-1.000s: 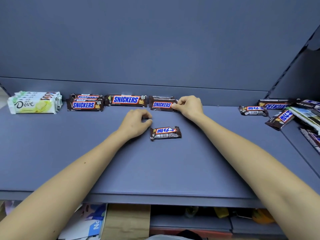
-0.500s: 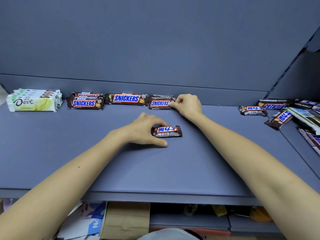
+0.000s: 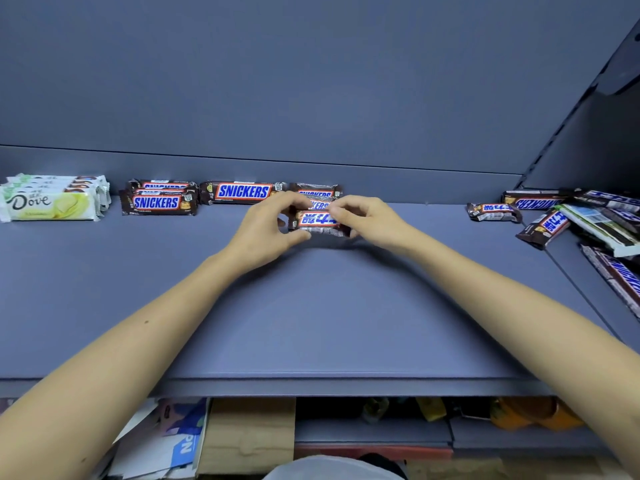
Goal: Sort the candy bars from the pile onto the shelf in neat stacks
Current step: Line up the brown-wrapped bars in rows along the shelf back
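Observation:
A small Snickers bar (image 3: 317, 220) with upside-down lettering is held between both hands just in front of a short Snickers stack (image 3: 317, 192) at the back of the grey shelf (image 3: 311, 306). My left hand (image 3: 266, 226) pinches its left end; my right hand (image 3: 363, 216) pinches its right end. To the left along the back wall lie a long Snickers bar (image 3: 242, 192), a stack of Snickers bars (image 3: 157, 201) and a stack of white Dove bars (image 3: 52, 199). The unsorted pile (image 3: 571, 216) of bars lies at the right.
A sloped side panel (image 3: 595, 140) rises at the right behind the pile. Below the shelf's front edge (image 3: 311, 384) are cardboard (image 3: 247, 434), papers and mixed clutter on a lower level.
My left hand took hold of the small bar lying mid-shelf and carried it back toward the rightmost stack. My right hand left that stack and took the bar's other end.

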The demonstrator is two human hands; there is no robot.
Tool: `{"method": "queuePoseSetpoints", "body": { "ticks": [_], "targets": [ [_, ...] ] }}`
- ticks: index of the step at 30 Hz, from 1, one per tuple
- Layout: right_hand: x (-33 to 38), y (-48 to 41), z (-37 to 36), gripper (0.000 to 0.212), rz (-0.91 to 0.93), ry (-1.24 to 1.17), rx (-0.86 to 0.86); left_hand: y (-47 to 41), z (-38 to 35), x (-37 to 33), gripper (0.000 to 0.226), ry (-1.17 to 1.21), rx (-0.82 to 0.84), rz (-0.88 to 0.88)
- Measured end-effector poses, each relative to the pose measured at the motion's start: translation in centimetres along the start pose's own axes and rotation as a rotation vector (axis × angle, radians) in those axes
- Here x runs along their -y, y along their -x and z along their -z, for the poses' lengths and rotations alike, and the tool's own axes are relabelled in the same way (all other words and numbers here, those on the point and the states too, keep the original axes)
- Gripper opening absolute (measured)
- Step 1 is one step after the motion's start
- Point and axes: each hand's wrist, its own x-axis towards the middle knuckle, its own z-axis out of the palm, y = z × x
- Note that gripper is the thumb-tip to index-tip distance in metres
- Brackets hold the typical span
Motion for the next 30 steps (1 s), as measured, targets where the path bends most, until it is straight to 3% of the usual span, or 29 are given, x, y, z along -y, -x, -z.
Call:
{"method": "queuePoseSetpoints", "body": {
  "ticks": [5,9,15,25,30],
  "targets": [
    [0.6,0.4,-0.1,0.019,0.061,-0.097,0.016,-0.2,-0.2,-0.3,0.013,0.337,0.014,0.231],
    [0.7,0.3,-0.3,0.014,0.046,-0.050,-0.033,-0.2,0.3,-0.7,0.027,0.497,0.072,0.398],
    [0.6,-0.1,-0.6,0.039,0.003,-0.058,-0.152,0.3,0.4,-1.1,0.033,0.465,0.109,0.406],
    [0.8,0.3,-0.5,0.031,0.064,-0.071,-0.131,0.0,-0.4,-2.1,0.011,0.443,0.071,0.349],
    [0.9,0.7,-0.4,0.016,0.000,-0.169,-0.078,-0.4,-0.8,-2.6,0.010,0.588,-0.017,0.469]
  ]
}}
